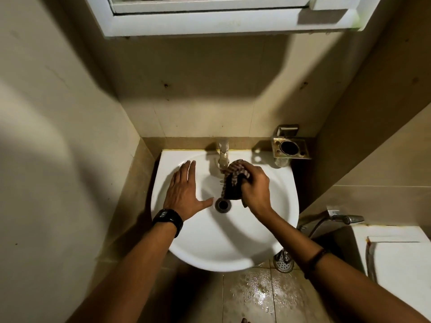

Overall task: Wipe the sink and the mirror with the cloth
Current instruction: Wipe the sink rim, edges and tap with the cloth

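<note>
The mirror [210,3] is cut off by the top edge, and only a sliver of glass is seen inside its white frame [210,22]. Much of the tiled wall on the left is lost in shadow.

The left grip [184,190] is laid flat on the left slope of the sink [221,250], its fingers straight and together and its thumb spread toward the drain [222,204]. A black watch [168,219] is worn on that wrist. The sink is a rounded white ceramic basin; nothing but the metal-ringed drain hole is seen at its bottom.

A tarnished metal tap [224,152] is mounted at the back rim. Directly under its spout, just above the drain, the cloth [233,183] is held bunched. It is a dark fabric striped in a paler tone, and part of it is hidden inside the right grip [255,190], whose fingers are curled round it. It cannot be told whether water is running. A dark band [314,258] is worn on the right forearm.

A brass-coloured wall holder [290,146] with a round opening is fixed beside the sink; its contents cannot be made out. A perforated metal disc [283,263] is partly hidden behind the right forearm, above wet, glistening floor tiles [256,292]. A chrome sprayer [345,219] with a hose lies near a white fixture [401,252], which is cut off by the right edge.
</note>
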